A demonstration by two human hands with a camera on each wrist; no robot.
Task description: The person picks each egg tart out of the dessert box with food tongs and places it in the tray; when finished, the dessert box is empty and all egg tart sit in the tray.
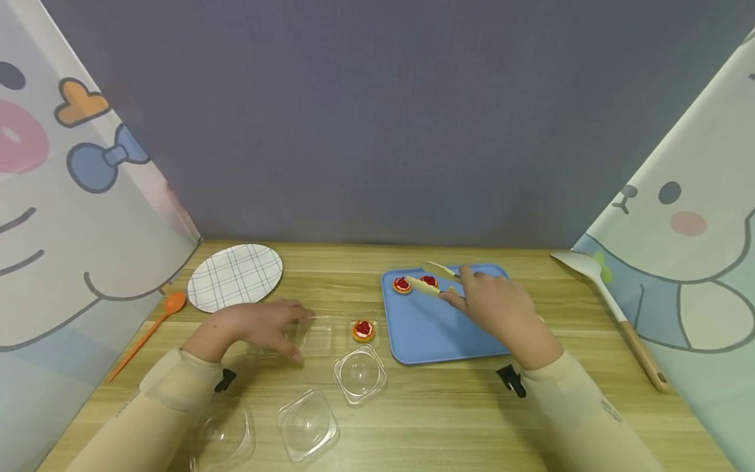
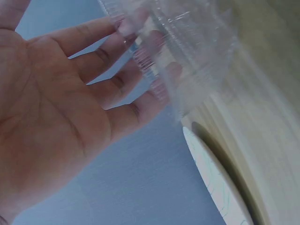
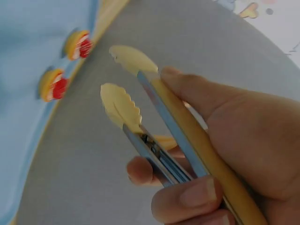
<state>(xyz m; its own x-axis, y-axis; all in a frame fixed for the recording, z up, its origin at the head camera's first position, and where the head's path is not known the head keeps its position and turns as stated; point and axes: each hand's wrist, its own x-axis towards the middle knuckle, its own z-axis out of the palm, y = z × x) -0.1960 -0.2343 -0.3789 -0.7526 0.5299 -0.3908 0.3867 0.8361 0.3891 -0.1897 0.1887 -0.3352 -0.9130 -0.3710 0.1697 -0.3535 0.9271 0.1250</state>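
My right hand grips food tongs with cream scalloped tips, which stand apart with nothing between them. In the head view, the tips hover over the blue tray, near two small fruit tarts with red topping. My left hand reaches over a row of clear plastic containers, its fingers extended. The left wrist view shows those fingers against the clear plastic. Another red-topped tart sits in the clear plastic at the row's right end, beside the tray.
Clear plastic lids lie nearer me on the wooden table. A checked plate and an orange spoon are at left. A white turner with a wooden handle lies right. A grey panel rises behind.
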